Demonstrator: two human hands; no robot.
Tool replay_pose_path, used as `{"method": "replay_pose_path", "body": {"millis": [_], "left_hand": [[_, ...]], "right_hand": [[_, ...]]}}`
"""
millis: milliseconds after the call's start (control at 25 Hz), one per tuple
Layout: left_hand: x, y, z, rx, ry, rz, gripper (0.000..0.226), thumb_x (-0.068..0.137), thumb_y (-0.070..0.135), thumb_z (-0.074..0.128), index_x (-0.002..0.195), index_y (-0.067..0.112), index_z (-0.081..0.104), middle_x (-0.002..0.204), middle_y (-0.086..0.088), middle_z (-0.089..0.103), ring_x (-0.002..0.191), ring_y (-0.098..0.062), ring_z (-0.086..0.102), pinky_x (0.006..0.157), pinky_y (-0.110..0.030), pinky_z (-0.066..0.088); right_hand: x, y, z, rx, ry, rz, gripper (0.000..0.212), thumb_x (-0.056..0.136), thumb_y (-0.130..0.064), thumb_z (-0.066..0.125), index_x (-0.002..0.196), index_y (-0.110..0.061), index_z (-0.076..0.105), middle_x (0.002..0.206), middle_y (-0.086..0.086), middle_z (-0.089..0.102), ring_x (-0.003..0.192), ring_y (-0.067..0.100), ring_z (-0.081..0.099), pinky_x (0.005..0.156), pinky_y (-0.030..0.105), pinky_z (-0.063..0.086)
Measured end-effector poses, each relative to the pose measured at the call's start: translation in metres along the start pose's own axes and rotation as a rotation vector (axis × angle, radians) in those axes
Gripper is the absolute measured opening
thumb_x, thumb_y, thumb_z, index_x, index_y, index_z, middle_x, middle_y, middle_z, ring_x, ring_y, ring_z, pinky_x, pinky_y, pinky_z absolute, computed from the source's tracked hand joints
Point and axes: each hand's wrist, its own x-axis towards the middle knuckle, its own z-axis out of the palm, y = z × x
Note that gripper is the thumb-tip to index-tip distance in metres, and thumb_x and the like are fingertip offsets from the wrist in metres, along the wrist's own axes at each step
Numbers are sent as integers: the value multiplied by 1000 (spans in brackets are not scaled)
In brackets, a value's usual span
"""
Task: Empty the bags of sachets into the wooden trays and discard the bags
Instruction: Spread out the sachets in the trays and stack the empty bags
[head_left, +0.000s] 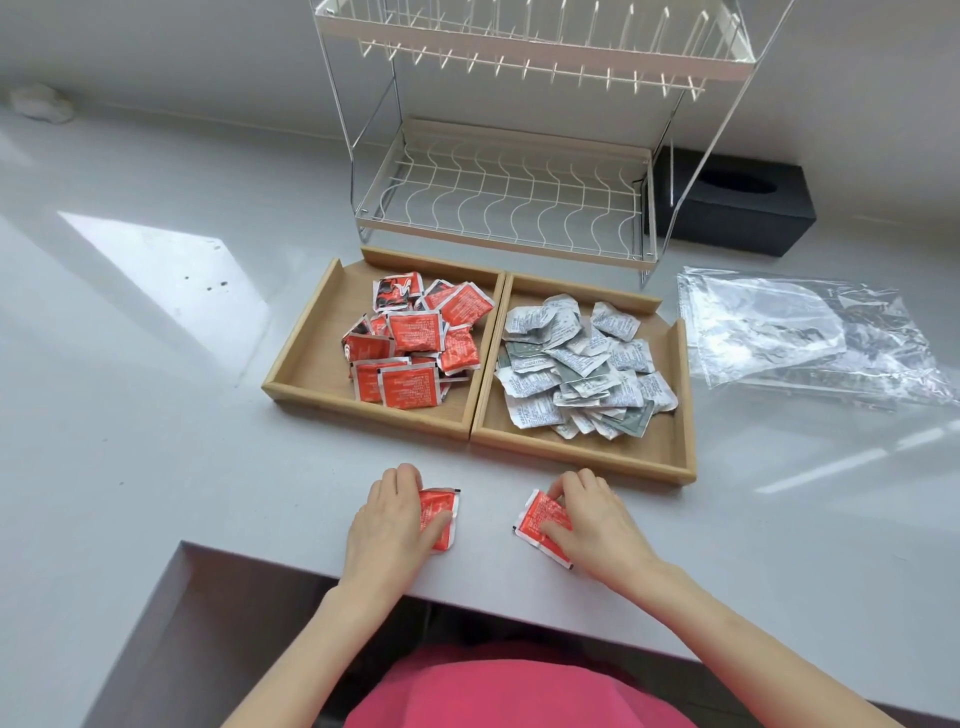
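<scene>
Sachets: red sachets (410, 345) fill the left tray (301, 358); white-and-green sachets (582, 374) fill the right tray (680, 395). The trays touch side by side.
Bags: clear empty bags (810, 338) lie flat, right of the trays.
Surface: pale grey countertop (156, 389), sunlit patch at left; white wire dish rack (509, 192) behind the trays, black box (737, 208) beside it.
Hard to read: sachet print illegible; object at far left corner blurred.
Left hand (389, 519): fingers curled, pinching a loose red sachet (441, 512) on the counter.
Right hand (592, 519): fingers curled, pinching a second red sachet (537, 519).
</scene>
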Motion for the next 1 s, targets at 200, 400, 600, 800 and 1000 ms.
{"method": "replay_pose_path", "body": {"millis": [200, 400, 600, 800, 1000], "left_hand": [[4, 7, -10, -323, -83, -80, 31, 82, 24, 62, 91, 18, 33, 84, -2, 56, 76, -30, 60, 61, -34, 44], [24, 4, -36, -655, -63, -185, 25, 83, 25, 62, 101, 19, 44, 76, 11, 61, 37, -5, 57, 31, -18, 39], [62, -8, -72, -691, 31, -112, 11, 91, 20, 47, 101, 17, 46, 77, -1, 65, 36, -6, 53, 35, -16, 38], [104, -13, -90, -428, 44, -6, 21, 88, 18, 49, 108, 12, 48, 91, -6, 69, 84, -26, 64, 71, -32, 45], [139, -18, -94, -289, 29, 33, 23, 88, 27, 51, 107, 14, 53, 102, -9, 69, 93, -29, 63, 76, -40, 50]], "right_hand": [[4, -6, -7, 360, -23, 83, 11, 80, -22, 61, 84, -18, 51, 84, -1, 57, 78, 16, 52, 58, 19, 35], [17, -33, -29, 706, -105, 41, 3, 86, -16, 57, 89, -17, 58, 72, -6, 65, 59, 6, 59, 48, 17, 47], [53, -64, -59, 722, 35, 27, 13, 91, -20, 48, 97, -15, 59, 76, -5, 64, 68, 7, 57, 64, 22, 43], [99, -95, -73, 637, 68, 10, 19, 88, -18, 49, 104, -13, 58, 99, 5, 69, 90, 19, 64, 82, 30, 49], [124, -109, -74, 476, 76, -24, 30, 87, -19, 52, 116, -12, 56, 115, 9, 65, 102, 23, 60, 86, 31, 47]]}}
